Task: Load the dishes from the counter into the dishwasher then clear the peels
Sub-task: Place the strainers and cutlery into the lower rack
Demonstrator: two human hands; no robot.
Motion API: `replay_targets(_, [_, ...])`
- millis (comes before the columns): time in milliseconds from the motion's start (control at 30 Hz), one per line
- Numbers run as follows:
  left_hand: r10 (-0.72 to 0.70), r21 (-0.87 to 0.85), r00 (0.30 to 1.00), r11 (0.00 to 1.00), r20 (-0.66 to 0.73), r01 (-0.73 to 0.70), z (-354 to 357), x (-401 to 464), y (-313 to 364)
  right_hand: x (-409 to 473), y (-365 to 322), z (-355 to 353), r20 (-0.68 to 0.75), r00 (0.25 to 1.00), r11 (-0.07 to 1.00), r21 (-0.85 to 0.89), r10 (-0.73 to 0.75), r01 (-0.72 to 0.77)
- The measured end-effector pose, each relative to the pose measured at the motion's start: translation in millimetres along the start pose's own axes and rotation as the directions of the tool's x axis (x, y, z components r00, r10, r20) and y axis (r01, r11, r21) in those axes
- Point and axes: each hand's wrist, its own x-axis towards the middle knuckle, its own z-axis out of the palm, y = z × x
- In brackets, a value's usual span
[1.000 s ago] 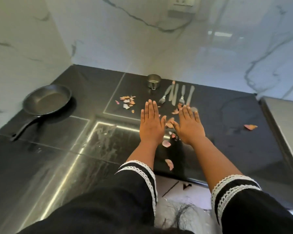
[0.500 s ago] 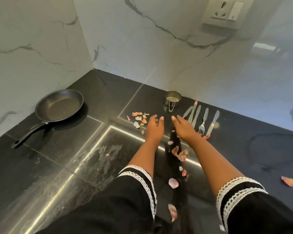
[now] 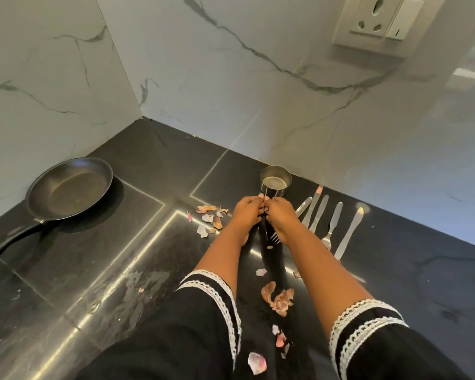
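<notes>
A small steel cup (image 3: 276, 181) with a thin wire handle stands near the back wall on the black counter (image 3: 412, 272). My left hand (image 3: 246, 212) and my right hand (image 3: 281, 215) meet just in front of it, and both pinch the wire handle. Several knives and forks (image 3: 332, 223) lie side by side to the right of my right hand. One fork's tines (image 3: 275, 237) stick out under my right wrist. Pink onion peels lie left of my left hand (image 3: 210, 218) and between my forearms (image 3: 279, 297).
A black frying pan (image 3: 66, 189) sits at the left, its handle pointing toward the counter's front-left. Marble walls form a corner behind. A wall socket (image 3: 379, 20) is at the upper right. More peels (image 3: 257, 363) lie near the front edge.
My hands have moved forward from flat on the counter to the steel cup and now pinch its wire handle. The camera has come closer to the wall.
</notes>
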Motion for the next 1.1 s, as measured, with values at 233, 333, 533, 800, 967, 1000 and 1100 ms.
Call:
replay_targets(233, [-0.052, 0.044, 0.998, 0.998, 0.017, 0.051, 5, 7, 0, 4, 0, 3, -0.138, 0.99, 1.0, 0.003, 0.005, -0.005])
replay_targets(333, [-0.017, 0.028, 0.999, 0.999, 0.038, 0.016, 3, 6, -9, 1, 4, 4, -0.16, 0.987, 1.0, -0.014, -0.019, 0.017])
replay_targets(533, [0.034, -0.031, 0.999, 0.999, -0.01, -0.034, 9, -10, -16, -13, 4, 8, -0.208, 0.978, 0.998, 0.051, -0.019, 0.03])
replay_targets(800, [0.102, -0.052, 0.995, 0.994, 0.007, -0.101, 15, -51, -22, -56, 6, 3, -0.268, 0.954, 0.989, 0.031, -0.133, 0.147])
replay_targets(967, [0.128, -0.038, 0.991, 0.991, 0.029, -0.127, 9, -77, -25, -85, 14, 6, -0.286, 0.946, 0.984, 0.042, -0.153, 0.172])
replay_targets(1000, [0.127, -0.041, 0.991, 0.991, 0.041, -0.126, 7, -83, -27, -90, 16, 7, -0.291, 0.944, 0.985, 0.029, -0.157, 0.173])
replay_targets(1100, [0.112, -0.046, 0.991, 0.993, 0.075, -0.108, -2, -99, -32, -108, 21, 11, -0.304, 0.937, 0.984, -0.01, -0.173, 0.178])
